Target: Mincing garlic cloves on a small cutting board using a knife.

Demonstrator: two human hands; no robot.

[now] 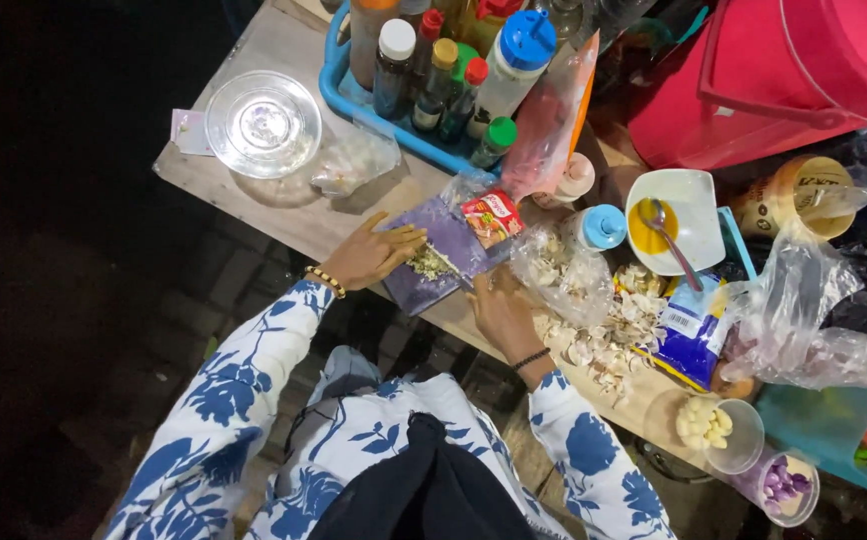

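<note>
Your wooden table [284,215] is crowded: a purple cutting board [444,255] sits at the near edge, with a clear glass lid [262,123] and a blue tray [374,110] of bottles behind it. To your right lie garlic peels [604,345], a white bowl [699,205] and two plastic cups [729,432].

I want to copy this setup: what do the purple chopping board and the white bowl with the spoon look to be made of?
The purple chopping board looks like thin matte plastic, with a flat, uniform colour. The white bowl looks glossy, ceramic or melamine, hard to tell which. Its spoon shines like metal.
</note>
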